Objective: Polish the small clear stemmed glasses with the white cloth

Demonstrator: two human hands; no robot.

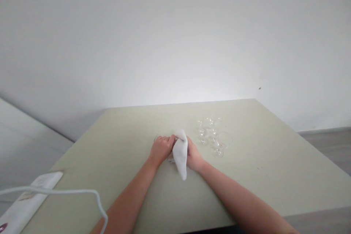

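My left hand (161,149) is closed, with a thin curved edge of a clear glass (155,138) showing just past its knuckles. Most of that glass is hidden by the fingers. Pressed against it from the other side, my right hand (194,156) is wrapped round a white cloth (180,153). The cloth bunches up between both hands and one end hangs down toward the table. Right of my hands stands a group of several clear glasses (210,135), see-through and hard to tell apart.
The pale green table (131,124) meets a white wall (175,44) at the back. At the lower left lies a white flat box or power strip (38,193), crossed by a white cable (74,191). Grey floor (326,146) shows beyond the right edge.
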